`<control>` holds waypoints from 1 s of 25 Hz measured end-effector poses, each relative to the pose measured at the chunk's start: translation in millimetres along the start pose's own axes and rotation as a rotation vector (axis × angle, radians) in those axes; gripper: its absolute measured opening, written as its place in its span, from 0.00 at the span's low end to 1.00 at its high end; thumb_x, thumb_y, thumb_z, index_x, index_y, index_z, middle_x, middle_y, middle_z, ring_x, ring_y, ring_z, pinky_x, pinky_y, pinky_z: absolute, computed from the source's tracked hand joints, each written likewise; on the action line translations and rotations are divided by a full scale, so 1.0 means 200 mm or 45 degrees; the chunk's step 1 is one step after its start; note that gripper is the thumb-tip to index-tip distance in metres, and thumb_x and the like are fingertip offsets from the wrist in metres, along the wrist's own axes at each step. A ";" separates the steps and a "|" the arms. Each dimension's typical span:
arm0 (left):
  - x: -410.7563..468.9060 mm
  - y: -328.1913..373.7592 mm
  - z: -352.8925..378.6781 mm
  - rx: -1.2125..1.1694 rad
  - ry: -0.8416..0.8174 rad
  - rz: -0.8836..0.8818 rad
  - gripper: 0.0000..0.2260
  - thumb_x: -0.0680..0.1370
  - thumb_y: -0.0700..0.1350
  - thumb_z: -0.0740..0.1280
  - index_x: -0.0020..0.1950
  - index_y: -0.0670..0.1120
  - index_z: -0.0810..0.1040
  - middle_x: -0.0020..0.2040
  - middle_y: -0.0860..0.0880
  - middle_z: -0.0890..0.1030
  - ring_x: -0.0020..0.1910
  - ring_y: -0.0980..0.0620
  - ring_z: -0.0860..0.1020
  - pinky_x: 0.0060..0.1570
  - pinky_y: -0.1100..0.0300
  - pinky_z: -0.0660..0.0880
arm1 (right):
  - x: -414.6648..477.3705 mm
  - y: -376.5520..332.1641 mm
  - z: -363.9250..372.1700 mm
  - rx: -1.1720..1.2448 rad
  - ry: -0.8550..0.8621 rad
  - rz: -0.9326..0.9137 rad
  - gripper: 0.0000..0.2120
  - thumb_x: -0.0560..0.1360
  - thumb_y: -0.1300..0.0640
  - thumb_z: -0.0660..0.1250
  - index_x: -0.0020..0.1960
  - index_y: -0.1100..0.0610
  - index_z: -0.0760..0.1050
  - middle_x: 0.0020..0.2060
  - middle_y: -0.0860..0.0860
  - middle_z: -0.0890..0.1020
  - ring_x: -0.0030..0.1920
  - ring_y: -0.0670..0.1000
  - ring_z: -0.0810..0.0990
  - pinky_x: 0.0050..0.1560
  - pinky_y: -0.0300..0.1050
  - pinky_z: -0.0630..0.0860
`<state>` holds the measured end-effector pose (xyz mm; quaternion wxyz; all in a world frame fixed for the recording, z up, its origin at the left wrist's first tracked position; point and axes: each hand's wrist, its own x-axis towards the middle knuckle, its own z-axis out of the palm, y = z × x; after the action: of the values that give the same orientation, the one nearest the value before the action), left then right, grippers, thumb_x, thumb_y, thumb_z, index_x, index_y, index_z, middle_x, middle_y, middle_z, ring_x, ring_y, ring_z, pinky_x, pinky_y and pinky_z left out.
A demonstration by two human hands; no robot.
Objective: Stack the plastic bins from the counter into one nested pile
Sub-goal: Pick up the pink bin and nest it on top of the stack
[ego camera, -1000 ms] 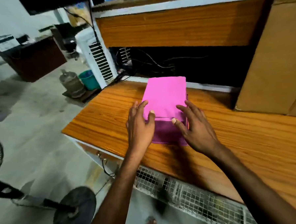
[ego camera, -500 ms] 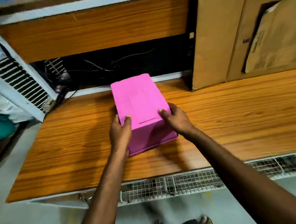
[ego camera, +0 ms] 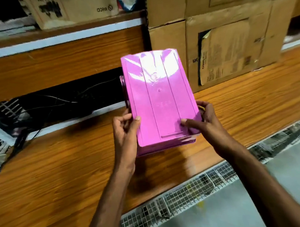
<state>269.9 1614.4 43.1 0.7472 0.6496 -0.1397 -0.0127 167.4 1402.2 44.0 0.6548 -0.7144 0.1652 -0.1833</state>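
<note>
A pink plastic bin (ego camera: pixel 159 97) is held upside down, its ribbed bottom facing me, above the wooden counter (ego camera: pixel 61 166). My left hand (ego camera: pixel 125 132) grips its near left edge, thumb on the bottom face. Its near right corner is gripped by my right hand (ego camera: pixel 202 121), fingers wrapped around the side. The bin is lifted off the counter and tilted toward me. A second pink rim shows at its left and near edges, so more than one bin may be nested; I cannot tell how many.
Stacked cardboard boxes (ego camera: pixel 220 40) stand on the counter at the back right. A dark recess with cables (ego camera: pixel 66 97) lies behind the counter at left, under a wooden shelf (ego camera: pixel 64 55). Wire mesh (ego camera: pixel 184 194) runs along the counter's front edge.
Both hands closed on the bin and raised it from the counter toward me, tipping its bottom up. The camera view swung to the right, bringing the cardboard boxes in.
</note>
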 end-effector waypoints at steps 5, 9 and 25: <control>-0.01 -0.04 0.09 0.001 -0.104 -0.018 0.19 0.77 0.49 0.71 0.67 0.49 0.77 0.64 0.51 0.82 0.64 0.53 0.80 0.63 0.57 0.76 | -0.07 0.01 -0.03 -0.068 0.119 -0.034 0.33 0.72 0.47 0.78 0.73 0.48 0.69 0.64 0.43 0.82 0.62 0.42 0.82 0.65 0.52 0.79; 0.00 -0.07 0.10 0.006 -0.086 -0.017 0.12 0.84 0.48 0.63 0.67 0.51 0.79 0.66 0.53 0.82 0.67 0.54 0.79 0.69 0.52 0.74 | -0.12 0.00 -0.09 -0.071 0.188 -0.058 0.30 0.74 0.48 0.78 0.73 0.47 0.71 0.64 0.41 0.82 0.63 0.42 0.81 0.66 0.50 0.78; 0.06 -0.13 0.04 -0.302 0.259 -0.670 0.08 0.81 0.48 0.69 0.56 0.45 0.82 0.53 0.46 0.86 0.52 0.45 0.83 0.58 0.48 0.81 | 0.04 0.04 -0.07 -0.402 0.158 -0.157 0.29 0.74 0.36 0.67 0.70 0.49 0.78 0.68 0.47 0.79 0.68 0.45 0.75 0.70 0.46 0.70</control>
<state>283.2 1601.3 21.1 0.7990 0.5696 0.1115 -0.1570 167.7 1386.5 38.2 0.5107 -0.8044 0.1877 -0.2386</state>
